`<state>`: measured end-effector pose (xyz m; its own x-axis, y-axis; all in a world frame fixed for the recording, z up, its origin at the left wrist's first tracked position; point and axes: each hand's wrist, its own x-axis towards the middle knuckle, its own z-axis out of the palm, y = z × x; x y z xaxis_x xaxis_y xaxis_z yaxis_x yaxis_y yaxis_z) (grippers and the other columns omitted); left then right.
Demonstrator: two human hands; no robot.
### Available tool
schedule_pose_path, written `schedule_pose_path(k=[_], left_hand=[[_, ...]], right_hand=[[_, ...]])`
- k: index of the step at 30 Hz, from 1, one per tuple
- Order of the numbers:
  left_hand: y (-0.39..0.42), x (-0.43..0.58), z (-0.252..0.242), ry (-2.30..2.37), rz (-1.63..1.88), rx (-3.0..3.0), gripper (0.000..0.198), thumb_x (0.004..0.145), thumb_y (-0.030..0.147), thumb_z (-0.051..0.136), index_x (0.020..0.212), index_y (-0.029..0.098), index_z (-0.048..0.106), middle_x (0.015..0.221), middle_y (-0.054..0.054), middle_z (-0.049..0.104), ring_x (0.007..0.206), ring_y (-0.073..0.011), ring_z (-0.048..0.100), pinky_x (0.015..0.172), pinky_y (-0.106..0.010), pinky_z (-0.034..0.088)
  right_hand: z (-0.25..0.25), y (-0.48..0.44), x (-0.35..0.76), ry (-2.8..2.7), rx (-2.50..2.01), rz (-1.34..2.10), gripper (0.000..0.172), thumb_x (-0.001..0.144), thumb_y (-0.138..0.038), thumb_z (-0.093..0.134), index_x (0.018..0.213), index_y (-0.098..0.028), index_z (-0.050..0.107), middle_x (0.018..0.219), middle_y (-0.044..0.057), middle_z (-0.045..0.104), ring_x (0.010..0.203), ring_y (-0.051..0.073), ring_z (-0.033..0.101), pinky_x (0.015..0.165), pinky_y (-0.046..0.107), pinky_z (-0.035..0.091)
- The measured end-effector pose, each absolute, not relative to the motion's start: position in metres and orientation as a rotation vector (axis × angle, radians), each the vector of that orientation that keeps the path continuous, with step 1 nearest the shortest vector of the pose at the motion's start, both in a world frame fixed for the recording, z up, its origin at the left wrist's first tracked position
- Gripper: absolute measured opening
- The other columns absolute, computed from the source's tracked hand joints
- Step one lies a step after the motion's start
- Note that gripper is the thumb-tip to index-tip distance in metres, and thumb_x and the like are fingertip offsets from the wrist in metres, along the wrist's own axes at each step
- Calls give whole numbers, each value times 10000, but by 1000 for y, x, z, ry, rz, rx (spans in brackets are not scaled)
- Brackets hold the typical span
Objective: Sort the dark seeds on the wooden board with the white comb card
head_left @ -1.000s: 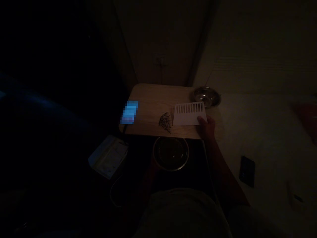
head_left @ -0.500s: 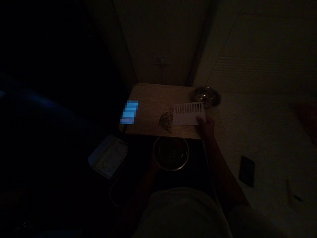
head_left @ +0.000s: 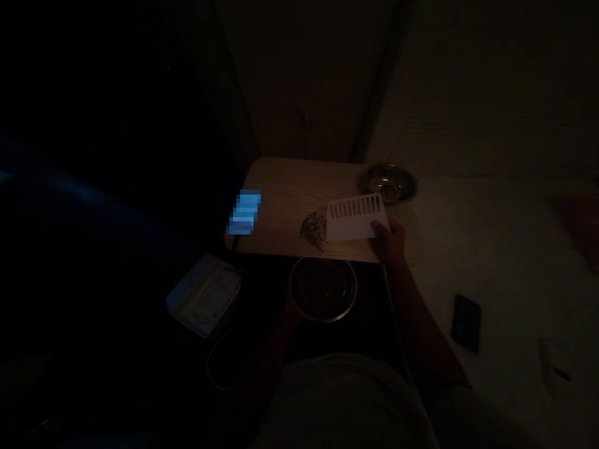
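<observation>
The scene is very dark. My right hand [head_left: 392,240] grips the right edge of a white slotted scraper [head_left: 356,217] standing on a small wooden table [head_left: 285,187]. A little pile of dark seeds [head_left: 312,228] lies just left of the scraper's edge. A metal bowl [head_left: 322,289] sits below the table's near edge. My left forearm reaches up to that bowl's left rim; its hand is lost in the dark.
A second metal bowl [head_left: 390,182] rests at the table's far right corner. A glowing blue screen [head_left: 244,212] lies on the table's left edge. A white box with a cable [head_left: 203,300] sits lower left. A dark phone [head_left: 466,322] lies on the pale surface at right.
The scraper has tilted slightly and edged toward the seed pile. My right hand stays at about the same spot.
</observation>
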<state>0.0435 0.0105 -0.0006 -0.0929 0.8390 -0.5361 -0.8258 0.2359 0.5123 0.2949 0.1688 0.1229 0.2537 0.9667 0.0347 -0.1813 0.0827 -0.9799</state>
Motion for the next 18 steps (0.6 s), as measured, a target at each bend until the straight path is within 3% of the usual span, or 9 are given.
schedule_pose_path(k=[9,12,18], left_hand=[[18,46,9,863,1255,-57,554,890,487,750,1384,245,693,1416,-85,712,1564,-359,423,1307,-590,323],[17,46,8,856,1247,-65,520,884,466,759,1348,235,719,1416,-99,708,1572,-371,406,1309,-582,327],[13,47,0,876,1353,-6,511,879,347,761,1375,254,685,1476,-54,678,1611,-320,346,1338,-539,279]], right_hand=[[128,167,294,-862,-1124,1082,345,588,-404,915,790,-174,756,726,23,728,639,161,616,660,329,518],[129,166,293,-875,-1104,1100,339,611,-413,914,793,-175,756,728,27,734,637,162,625,644,324,526],[129,166,293,-835,-1107,1115,339,590,-400,919,789,-176,760,710,15,735,624,157,625,612,302,508]])
